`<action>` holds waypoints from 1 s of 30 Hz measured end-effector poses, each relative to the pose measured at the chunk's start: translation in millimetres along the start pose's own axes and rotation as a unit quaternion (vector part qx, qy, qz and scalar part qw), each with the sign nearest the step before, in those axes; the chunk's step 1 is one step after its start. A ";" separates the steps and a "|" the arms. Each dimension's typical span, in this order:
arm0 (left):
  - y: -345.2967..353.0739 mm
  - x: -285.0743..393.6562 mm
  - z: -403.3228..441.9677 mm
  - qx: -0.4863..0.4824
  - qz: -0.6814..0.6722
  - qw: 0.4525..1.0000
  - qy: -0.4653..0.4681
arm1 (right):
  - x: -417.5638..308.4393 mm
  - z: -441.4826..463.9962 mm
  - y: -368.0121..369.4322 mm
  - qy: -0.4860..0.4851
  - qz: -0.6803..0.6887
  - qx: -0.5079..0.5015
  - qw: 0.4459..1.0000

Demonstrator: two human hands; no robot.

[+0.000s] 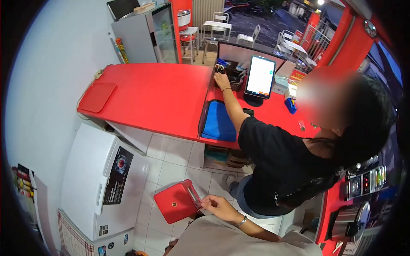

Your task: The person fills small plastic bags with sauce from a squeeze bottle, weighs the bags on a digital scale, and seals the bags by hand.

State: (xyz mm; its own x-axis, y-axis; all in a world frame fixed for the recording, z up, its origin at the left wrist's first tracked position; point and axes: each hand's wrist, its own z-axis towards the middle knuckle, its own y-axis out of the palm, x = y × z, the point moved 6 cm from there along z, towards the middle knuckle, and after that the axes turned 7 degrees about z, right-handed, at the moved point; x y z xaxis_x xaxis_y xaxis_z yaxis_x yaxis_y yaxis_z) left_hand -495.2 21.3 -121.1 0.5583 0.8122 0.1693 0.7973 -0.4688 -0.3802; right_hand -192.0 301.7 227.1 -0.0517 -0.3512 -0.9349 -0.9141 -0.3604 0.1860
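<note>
Hanging near the red stool is the right hand.

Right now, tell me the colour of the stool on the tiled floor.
The stool is red, seen best in the head view.

Smooth plastic gives the red stool a soft sheen; the blue cloth looks matt; floor tiles gleam, glazed; bright metal glints off the wristband; and the cooking pot shines, polished metal!
</note>
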 end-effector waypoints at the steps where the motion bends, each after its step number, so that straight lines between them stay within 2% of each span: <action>1: -1.8 -19.4 0.2 -0.008 0.016 1.000 -0.010 | -10.1 8.8 -1.0 -0.002 -0.002 0.010 1.000; 4: -19.3 -53.7 0.1 -0.018 0.028 0.999 -0.031 | -28.1 20.6 -9.3 0.011 -0.002 0.073 0.997; 5: -26.3 -60.7 2.7 -0.019 0.025 0.999 -0.033 | -21.2 28.2 -21.4 -0.067 -0.065 0.127 0.987; 10: -81.8 -50.5 39.6 -0.006 -0.063 0.998 -0.020 | -18.4 44.7 -50.7 -0.093 0.014 0.176 0.980; 11: -95.1 -39.7 47.1 -0.006 -0.101 0.995 -0.014 | -13.0 46.3 -55.9 -0.096 0.053 0.181 0.977; 13: -127.9 -5.9 65.6 0.004 -0.182 0.983 0.004 | 10.7 48.6 -70.4 -0.067 0.035 0.210 0.975; 14: -143.7 16.2 72.6 0.014 -0.201 0.979 0.022 | 25.5 52.6 -78.5 -0.036 0.011 0.232 0.972; 16: -178.0 77.0 73.3 0.059 -0.205 0.976 0.033 | 43.6 59.3 -84.9 -0.046 0.051 0.237 0.969; 18: -203.0 129.8 83.3 0.089 -0.238 0.956 0.146 | 61.6 70.0 -89.4 -0.016 0.088 0.208 0.974; 21: -204.5 189.2 76.0 0.100 -0.234 0.951 0.175 | 88.6 81.5 -108.3 -0.014 0.144 0.284 0.948; 24: -176.7 207.1 102.0 0.056 -0.138 0.966 0.210 | 97.6 77.5 -113.0 0.023 0.075 0.225 0.971; 27: -148.4 216.9 80.5 0.051 -0.055 0.979 0.187 | 94.6 78.8 -105.0 0.010 0.072 0.176 0.982; 28: -142.6 218.4 78.1 0.069 0.041 0.971 0.226 | 79.5 78.5 -100.8 0.005 0.075 0.162 0.984; 30: -129.3 211.8 74.3 0.096 0.182 0.941 0.270 | 27.4 70.4 -114.7 -0.082 0.005 0.191 0.978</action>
State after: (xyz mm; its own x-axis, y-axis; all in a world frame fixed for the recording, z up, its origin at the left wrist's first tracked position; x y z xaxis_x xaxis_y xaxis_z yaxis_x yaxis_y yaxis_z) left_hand -497.1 279.7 -103.6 0.8625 0.2918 0.4134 0.5040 -0.5686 -0.6501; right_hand -116.9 394.3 158.8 -0.0972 -0.1985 -0.9753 -0.9951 0.0036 0.0985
